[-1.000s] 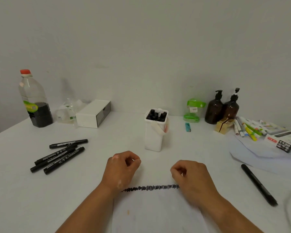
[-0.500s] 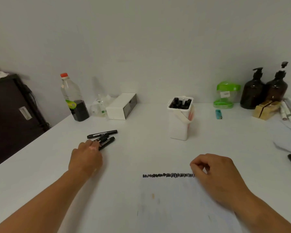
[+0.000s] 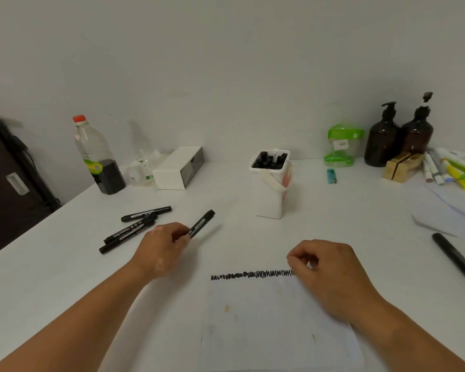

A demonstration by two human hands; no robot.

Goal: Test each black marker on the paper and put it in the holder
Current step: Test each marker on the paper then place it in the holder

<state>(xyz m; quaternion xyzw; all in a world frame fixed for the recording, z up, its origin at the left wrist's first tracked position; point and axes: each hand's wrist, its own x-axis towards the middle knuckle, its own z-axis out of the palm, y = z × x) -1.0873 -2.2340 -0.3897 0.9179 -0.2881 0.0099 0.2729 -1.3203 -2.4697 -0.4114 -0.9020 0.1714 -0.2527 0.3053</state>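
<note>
- Likely a home desk corner: white table (image 3: 65, 264) against a bare wall (image 3: 226, 63).
- Household clutter at the back: pump bottles (image 3: 384, 140), plastic bottle (image 3: 97, 157), lighter (image 3: 331, 176), holder (image 3: 269, 202) of markers (image 3: 269, 160).

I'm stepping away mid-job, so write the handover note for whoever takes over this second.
Left hand: holds one black marker above the table. Right hand: curled, empty, resting on the paper.
Holder behind the paper has markers in it; scribble line runs along the paper's top.
To do: test the held marker, then the three markers lying at left and likely the lone marker at far right; put each in the holder.
</note>
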